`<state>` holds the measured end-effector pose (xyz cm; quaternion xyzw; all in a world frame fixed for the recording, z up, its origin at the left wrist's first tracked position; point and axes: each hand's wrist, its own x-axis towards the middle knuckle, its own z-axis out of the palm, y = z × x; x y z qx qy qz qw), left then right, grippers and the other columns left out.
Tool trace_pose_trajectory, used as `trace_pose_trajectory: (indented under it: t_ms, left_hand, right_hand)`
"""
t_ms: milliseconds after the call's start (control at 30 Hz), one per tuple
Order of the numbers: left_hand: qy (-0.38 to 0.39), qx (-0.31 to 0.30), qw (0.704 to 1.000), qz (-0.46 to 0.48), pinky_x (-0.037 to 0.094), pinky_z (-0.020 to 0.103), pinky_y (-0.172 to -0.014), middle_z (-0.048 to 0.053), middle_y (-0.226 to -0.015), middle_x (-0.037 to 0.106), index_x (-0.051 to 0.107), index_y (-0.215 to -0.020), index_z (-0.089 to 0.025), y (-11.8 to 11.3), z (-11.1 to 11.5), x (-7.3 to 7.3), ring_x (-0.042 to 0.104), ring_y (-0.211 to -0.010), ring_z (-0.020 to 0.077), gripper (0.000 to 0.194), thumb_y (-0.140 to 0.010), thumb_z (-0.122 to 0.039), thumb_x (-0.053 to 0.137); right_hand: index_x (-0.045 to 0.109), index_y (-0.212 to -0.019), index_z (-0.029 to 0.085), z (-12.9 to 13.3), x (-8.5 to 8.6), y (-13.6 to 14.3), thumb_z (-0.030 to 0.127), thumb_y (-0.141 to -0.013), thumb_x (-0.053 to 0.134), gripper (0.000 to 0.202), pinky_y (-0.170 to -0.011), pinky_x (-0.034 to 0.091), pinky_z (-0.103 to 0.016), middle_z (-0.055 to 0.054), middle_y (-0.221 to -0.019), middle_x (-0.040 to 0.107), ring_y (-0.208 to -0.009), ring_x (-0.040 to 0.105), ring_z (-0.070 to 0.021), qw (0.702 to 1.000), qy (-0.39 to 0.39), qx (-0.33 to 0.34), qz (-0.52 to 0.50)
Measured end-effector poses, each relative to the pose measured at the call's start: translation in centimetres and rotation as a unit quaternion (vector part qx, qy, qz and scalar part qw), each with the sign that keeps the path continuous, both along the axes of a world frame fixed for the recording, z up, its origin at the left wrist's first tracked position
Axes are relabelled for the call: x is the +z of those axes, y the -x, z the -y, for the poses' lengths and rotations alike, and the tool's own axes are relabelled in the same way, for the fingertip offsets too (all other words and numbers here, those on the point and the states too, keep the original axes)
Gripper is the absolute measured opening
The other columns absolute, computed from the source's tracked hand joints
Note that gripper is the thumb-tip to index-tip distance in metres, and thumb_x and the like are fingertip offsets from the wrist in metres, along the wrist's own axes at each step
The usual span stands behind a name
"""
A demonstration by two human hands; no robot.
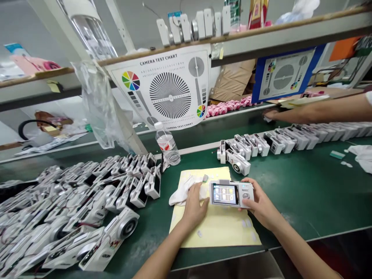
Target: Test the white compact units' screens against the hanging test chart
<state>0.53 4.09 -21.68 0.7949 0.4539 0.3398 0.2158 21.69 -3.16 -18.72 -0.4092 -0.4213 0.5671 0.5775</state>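
A white compact digital camera is held above a yellow sheet, its lit screen showing a grid of menu icons. My right hand grips the camera's right end, with the thumb on the button area. My left hand lies on a crumpled white cloth at the sheet's left side, fingers stretched out and the thumb apart. Its thumb tip comes close to the camera's left edge; I cannot tell whether they touch. A small grey-green piece sits by the fingertips.
Many white cameras crowd the left of the green table. Another row of cameras runs along the right. A water bottle stands behind the sheet. A camera test chart hangs from the shelf. Another person's arm reaches in from the right.
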Motion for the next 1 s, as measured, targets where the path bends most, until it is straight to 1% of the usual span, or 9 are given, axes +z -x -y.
trace_pose_trajectory:
  t_ms: [133,300,400,533,633,700,867,933,1000]
  left_hand:
    - [-0.049,0.016,0.999,0.015,0.041,0.047,-0.089,0.014,-0.109,0.053,0.044,-0.112,-0.015,-0.7,-0.7,0.3,0.05,-0.105,0.026,0.034,-0.079,-0.019,0.043]
    - [-0.103,0.06,0.993,0.012,0.04,0.043,-0.091,0.011,-0.106,0.053,0.049,-0.108,-0.018,0.6,-1.3,1.3,0.049,-0.104,0.0242,0.031,-0.078,-0.021,0.045]
    - [-0.116,0.112,0.987,-0.003,0.035,0.047,-0.093,0.011,-0.108,0.051,0.053,-0.107,-0.018,2.1,-2.2,1.6,0.046,-0.106,0.0271,0.033,-0.075,-0.025,0.051]
    - [-0.107,0.142,0.983,-0.036,0.035,0.051,-0.089,0.01,-0.102,0.057,0.062,-0.093,-0.019,3.4,-2.9,1.1,0.05,-0.102,0.0305,0.029,-0.065,-0.024,0.062]
    - [-0.106,0.147,0.982,-0.047,0.041,0.044,-0.082,0.006,-0.085,0.062,0.063,-0.076,-0.019,3.9,-3.1,1.0,0.057,-0.087,0.0249,0.011,-0.065,-0.017,0.06]
    - [-0.118,0.171,0.977,-0.039,0.044,0.037,-0.077,0.005,-0.08,0.062,0.061,-0.077,-0.018,4.5,-3.3,1.2,0.058,-0.08,0.0201,0.012,-0.073,-0.014,0.051]
    - [-0.156,0.297,0.942,-0.01,0.042,0.037,-0.087,0.012,-0.108,0.056,0.052,-0.106,-0.014,7.3,-4.1,2.4,0.052,-0.105,0.0222,0.03,-0.087,-0.015,0.029]
    - [-0.152,0.313,0.937,-0.034,0.039,0.039,-0.093,0.012,-0.117,0.052,0.051,-0.108,-0.015,8.0,-4.2,2.5,0.048,-0.112,0.0219,0.028,-0.089,-0.017,0.031]
    - [-0.131,0.293,0.943,-0.083,0.04,0.041,-0.093,0.01,-0.117,0.052,0.054,-0.104,-0.015,7.8,-3.9,2.4,0.049,-0.109,0.0203,0.021,-0.089,-0.022,0.041]
  right_hand:
    - [0.033,-0.103,0.024,-1.1,-0.8,-1.7,0.037,-0.076,0.053,0.036,-0.061,0.053,-0.033,-0.002,-0.087,0.053,-0.073,0.058,-0.0171,0.988,-0.037,-0.05,0.143]
    - [0.039,-0.084,0.021,-3.4,-1.3,-3.8,0.029,-0.069,0.059,0.026,-0.086,0.044,-0.036,-0.007,-0.108,0.055,-0.094,0.056,-0.0205,0.959,-0.083,-0.083,0.258]
    - [0.041,-0.078,0.021,-4.3,-1.5,-4.6,0.026,-0.066,0.058,0.021,-0.082,0.043,-0.037,-0.005,-0.097,0.061,-0.088,0.058,-0.0217,0.94,-0.078,-0.097,0.319]
    - [0.047,-0.093,0.022,-4.6,-1.8,-5.1,0.028,-0.067,0.056,0.028,-0.072,0.043,-0.04,-0.004,-0.084,0.06,-0.072,0.057,-0.0235,0.908,-0.05,-0.137,0.392]
    - [0.048,-0.093,0.023,-4.3,-1.9,-5.2,0.028,-0.067,0.056,0.028,-0.068,0.043,-0.039,-0.003,-0.082,0.06,-0.067,0.056,-0.0233,0.898,-0.056,-0.14,0.414]
    - [0.049,-0.087,0.023,-4.0,-1.9,-5.2,0.029,-0.067,0.057,0.022,-0.065,0.044,-0.037,-0.001,-0.073,0.06,-0.061,0.055,-0.0219,0.896,-0.067,-0.136,0.418]
    - [0.047,-0.088,0.022,-3.7,-2.0,-5.9,0.038,-0.069,0.058,0.027,-0.061,0.048,-0.032,-0.004,-0.081,0.062,-0.064,0.059,-0.0201,0.903,-0.085,-0.168,0.385]
    - [0.044,-0.09,0.021,-3.8,-2.4,-6.5,0.043,-0.069,0.056,0.033,-0.062,0.049,-0.031,-0.008,-0.092,0.061,-0.068,0.06,-0.0199,0.904,-0.084,-0.201,0.369]
    - [0.042,-0.09,0.02,-4.0,-2.8,-7.0,0.047,-0.068,0.055,0.038,-0.064,0.049,-0.032,-0.011,-0.103,0.057,-0.073,0.06,-0.0202,0.902,-0.086,-0.232,0.353]
